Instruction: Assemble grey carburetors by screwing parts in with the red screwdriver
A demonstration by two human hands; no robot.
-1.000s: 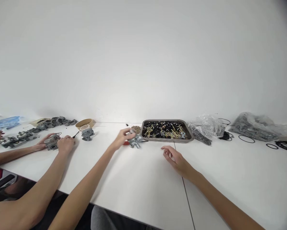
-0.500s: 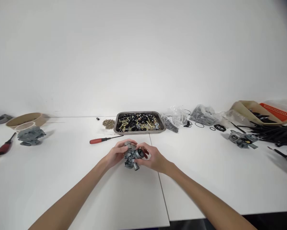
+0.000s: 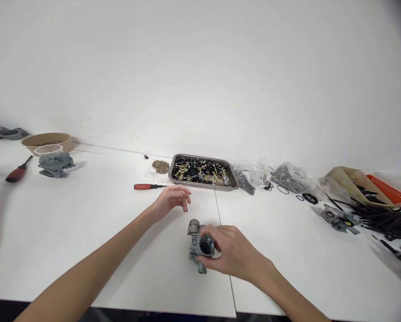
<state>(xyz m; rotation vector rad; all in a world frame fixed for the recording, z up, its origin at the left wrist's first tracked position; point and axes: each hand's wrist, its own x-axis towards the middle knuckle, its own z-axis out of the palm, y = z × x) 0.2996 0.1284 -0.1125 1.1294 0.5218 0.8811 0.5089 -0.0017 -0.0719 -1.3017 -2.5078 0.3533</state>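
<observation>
My right hand (image 3: 232, 252) grips a grey metal carburetor (image 3: 196, 245) low over the white table (image 3: 86, 237), near its front edge. My left hand (image 3: 171, 200) hovers a little behind and to the left of it, fingers loosely curled downward and holding nothing. A red-handled screwdriver (image 3: 149, 186) lies just beyond the left hand. Behind that stands a metal tray (image 3: 203, 184) full of black and brass small parts, with a small pile of brass bits (image 3: 160, 166) to its left.
At far left lie another grey carburetor (image 3: 55, 163), a second red screwdriver (image 3: 17, 169) and a tan bowl (image 3: 47, 142). To the right are plastic bags of parts (image 3: 289, 176), black O-rings (image 3: 309, 198), a third carburetor (image 3: 341, 219), black hoses (image 3: 384, 219) and an orange bin (image 3: 388, 190).
Both hands held the carburetor half a second ago. My left hand has let go and moved back toward the screwdriver; my right hand has brought the carburetor nearer the table's front edge.
</observation>
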